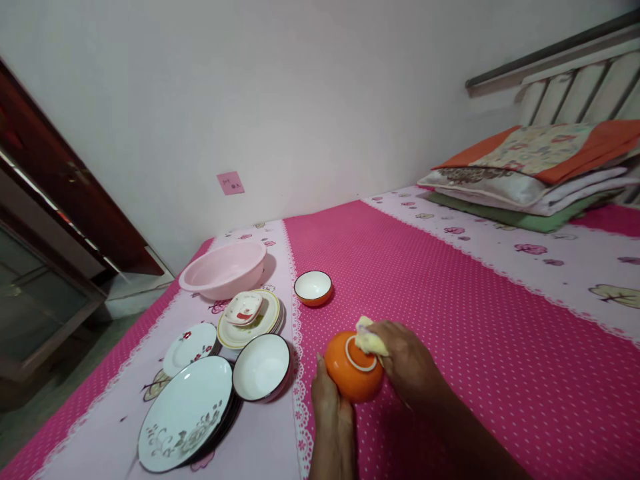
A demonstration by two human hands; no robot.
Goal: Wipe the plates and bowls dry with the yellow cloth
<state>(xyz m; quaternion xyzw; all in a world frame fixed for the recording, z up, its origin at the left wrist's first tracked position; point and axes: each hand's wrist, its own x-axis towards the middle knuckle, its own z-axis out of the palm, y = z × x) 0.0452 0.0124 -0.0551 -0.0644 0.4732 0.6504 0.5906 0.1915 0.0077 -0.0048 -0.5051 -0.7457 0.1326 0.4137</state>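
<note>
An orange bowl (345,373) is tilted with its underside and white foot ring facing up toward me. My left hand (330,407) grips the bowl from its left side, fingers partly hidden behind it. In my right hand (410,360) is a bunched pale yellow cloth (371,340), pressed against the bowl's base by the ring. Just beyond stands a small orange bowl with a white inside (313,285), upright on the pink bedspread. To the left sits a larger white bowl with a dark rim (262,367).
Stacked large plates (185,413), small floral plates (190,349) and yellow-rimmed plates (273,310) topped by a small square dish (243,308) lie left. A pink basin (225,270) stands behind them. Folded bedding (530,170) is piled at the far right, and a wall (320,100) bounds the bed.
</note>
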